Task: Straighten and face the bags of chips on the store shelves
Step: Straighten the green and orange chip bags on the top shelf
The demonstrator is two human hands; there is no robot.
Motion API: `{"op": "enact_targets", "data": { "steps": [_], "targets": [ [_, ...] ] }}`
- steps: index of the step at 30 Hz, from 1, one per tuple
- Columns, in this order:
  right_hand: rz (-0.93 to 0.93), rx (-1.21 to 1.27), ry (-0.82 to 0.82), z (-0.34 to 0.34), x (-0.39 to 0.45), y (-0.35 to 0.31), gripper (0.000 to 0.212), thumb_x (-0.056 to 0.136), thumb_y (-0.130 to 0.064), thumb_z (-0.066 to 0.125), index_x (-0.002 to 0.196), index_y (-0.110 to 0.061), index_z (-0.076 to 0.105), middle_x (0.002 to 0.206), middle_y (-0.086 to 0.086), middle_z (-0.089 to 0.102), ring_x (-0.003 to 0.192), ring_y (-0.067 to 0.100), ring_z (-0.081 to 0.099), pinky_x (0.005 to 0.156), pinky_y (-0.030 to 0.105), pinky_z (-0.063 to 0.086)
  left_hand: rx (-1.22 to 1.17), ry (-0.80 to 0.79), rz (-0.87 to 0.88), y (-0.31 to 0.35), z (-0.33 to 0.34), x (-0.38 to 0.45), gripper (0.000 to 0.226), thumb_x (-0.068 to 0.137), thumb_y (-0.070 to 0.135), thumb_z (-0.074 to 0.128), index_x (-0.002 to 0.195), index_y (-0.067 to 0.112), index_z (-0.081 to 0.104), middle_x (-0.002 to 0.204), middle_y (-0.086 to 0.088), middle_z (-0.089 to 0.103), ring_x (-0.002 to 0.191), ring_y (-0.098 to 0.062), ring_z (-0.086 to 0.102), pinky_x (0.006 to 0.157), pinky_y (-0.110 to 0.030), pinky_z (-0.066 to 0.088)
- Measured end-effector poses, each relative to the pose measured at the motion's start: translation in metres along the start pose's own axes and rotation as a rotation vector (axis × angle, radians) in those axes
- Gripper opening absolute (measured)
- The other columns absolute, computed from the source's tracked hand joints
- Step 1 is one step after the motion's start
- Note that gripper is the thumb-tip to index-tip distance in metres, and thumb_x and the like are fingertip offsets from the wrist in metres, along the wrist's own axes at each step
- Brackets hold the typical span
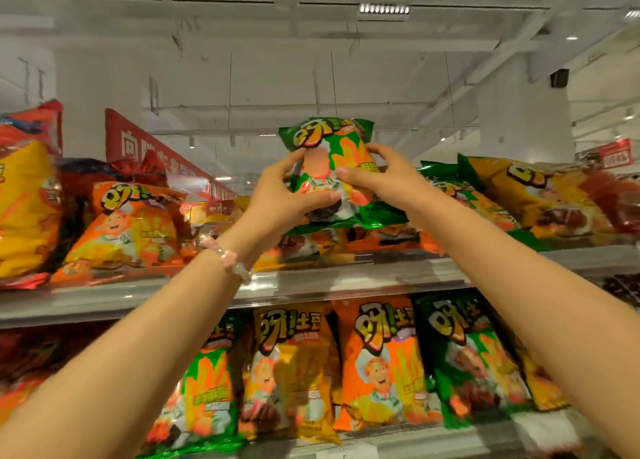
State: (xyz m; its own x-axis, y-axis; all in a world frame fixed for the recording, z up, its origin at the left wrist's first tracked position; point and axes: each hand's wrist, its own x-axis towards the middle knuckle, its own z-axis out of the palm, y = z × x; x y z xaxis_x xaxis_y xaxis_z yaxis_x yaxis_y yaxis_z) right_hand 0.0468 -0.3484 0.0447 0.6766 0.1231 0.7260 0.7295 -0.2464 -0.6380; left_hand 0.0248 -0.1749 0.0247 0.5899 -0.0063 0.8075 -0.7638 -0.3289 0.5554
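Overhead: green chip bag [332,167], upright, gripped by both hands, left hand [280,195] and right hand [381,178], above top shelf [346,282].

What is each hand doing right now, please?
Left hand: holding the green chip bag.
Right hand: holding the same bag.

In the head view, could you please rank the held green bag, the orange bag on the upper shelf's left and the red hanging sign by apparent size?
1. orange bag
2. green bag and red hanging sign: look alike; differing distances make it unsure.
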Motion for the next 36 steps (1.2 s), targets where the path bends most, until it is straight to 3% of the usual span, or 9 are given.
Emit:
{"op": "enact_targets", "data": {
  "steps": [5,10,13,15,18,21,24,27,36],
  "targets": [
    [0.005,-0.042,0.101,-0.066,-0.003,0.022,0.074,0.073,-0.042,0.077,0.137,-0.025,0.042,0.121,0.002,0.057,0.102,0.019,0.061,0.085,0.032,0.053,0.022,-0.021,-0.013,0.007,0.059,0.0,0.087,0.072,0.045,0.078,0.146,0.033,0.034,0.144,0.002,0.046,0.126,-0.015,0.049,0.102,-0.037,0.046],
    [-0.019,-0.033,0.13,-0.13,-0.012,0.045,0.069,0.074,-0.036,0.078,0.133,-0.023,0.045,0.121,0.004,0.058,0.102,0.018,0.062,0.079,0.028,0.054,0.079,-0.038,-0.113,0.002,0.108,0.002,0.101,0.067,0.042,0.081,0.149,0.026,0.025,0.137,0.002,0.044,0.116,-0.011,0.049,0.087,-0.021,0.044],
    [-0.06,-0.126,0.135,-0.155,-0.015,0.059,0.068,0.073,-0.037,0.079,0.132,-0.022,0.047,0.12,0.001,0.057,0.098,0.013,0.059,0.076,0.025,0.052,0.29,-0.136,-0.129,-0.003,0.13,0.004,0.125,0.044,0.062,0.085,0.148,0.027,0.027,0.143,0.007,0.038,0.124,-0.011,0.045,0.101,-0.029,0.041],
    [-0.048,-0.116,0.172,-0.171,-0.016,0.067,0.071,0.073,-0.038,0.079,0.134,-0.022,0.047,0.125,0.001,0.057,0.105,0.016,0.059,0.086,0.034,0.053,0.386,-0.174,-0.172,-0.004,0.137,0.008,0.132,0.035,0.068,0.084,0.148,0.03,0.027,0.15,0.003,0.033,0.133,-0.017,0.04,0.108,-0.035,0.037],
    [-0.031,-0.075,0.183,-0.19,-0.017,0.078,0.077,0.071,-0.038,0.079,0.138,-0.021,0.044,0.131,0.003,0.055,0.115,0.019,0.054,0.097,0.041,0.049,0.522,-0.169,-0.25,-0.004,0.144,0.012,0.119,0.053,0.05,0.086,0.15,0.027,0.021,0.155,-0.005,0.026,0.142,-0.027,0.026,0.113,-0.043,0.029],
    [-0.044,-0.097,0.168,-0.196,-0.021,0.083,0.077,0.072,-0.038,0.079,0.138,-0.02,0.044,0.132,0.002,0.054,0.116,0.017,0.052,0.098,0.039,0.048,0.762,-0.113,-0.29,-0.004,0.151,0.014,0.109,0.063,0.058,0.078,0.151,0.031,0.019,0.159,-0.013,0.008,0.146,-0.037,0.004,0.116,-0.054,0.014],
    [-0.061,-0.111,0.157,-0.195,-0.025,0.085,0.073,0.075,-0.036,0.077,0.138,-0.02,0.044,0.121,-0.004,0.051,0.107,0.009,0.046,0.089,0.028,0.045,0.712,-0.085,-0.306,-0.007,0.155,0.015,0.1,0.07,0.062,0.071,0.15,0.021,0.025,0.154,-0.01,0.029,0.14,-0.031,0.029,0.11,-0.046,0.033],
    [-0.072,-0.089,0.152,-0.192,-0.027,0.086,0.071,0.075,-0.035,0.077,0.137,-0.022,0.045,0.116,-0.007,0.05,0.105,0.007,0.046,0.083,0.025,0.043,0.685,-0.043,-0.279,-0.008,0.157,0.015,0.087,0.072,0.058,0.072,0.139,0.011,0.043,0.136,-0.007,0.053,0.111,-0.019,0.053,0.087,-0.032,0.047],
    [-0.129,-0.099,0.176,-0.184,-0.025,0.073,0.071,0.075,-0.039,0.076,0.136,-0.021,0.046,0.13,0.0,0.054,0.107,0.009,0.05,0.078,0.02,0.044,0.464,0.247,-0.004,0.0,0.143,0.012,0.081,0.066,0.046,0.082,0.133,0.011,0.053,0.133,-0.003,0.058,0.122,-0.017,0.052,0.092,-0.023,0.043]
  ]
}}
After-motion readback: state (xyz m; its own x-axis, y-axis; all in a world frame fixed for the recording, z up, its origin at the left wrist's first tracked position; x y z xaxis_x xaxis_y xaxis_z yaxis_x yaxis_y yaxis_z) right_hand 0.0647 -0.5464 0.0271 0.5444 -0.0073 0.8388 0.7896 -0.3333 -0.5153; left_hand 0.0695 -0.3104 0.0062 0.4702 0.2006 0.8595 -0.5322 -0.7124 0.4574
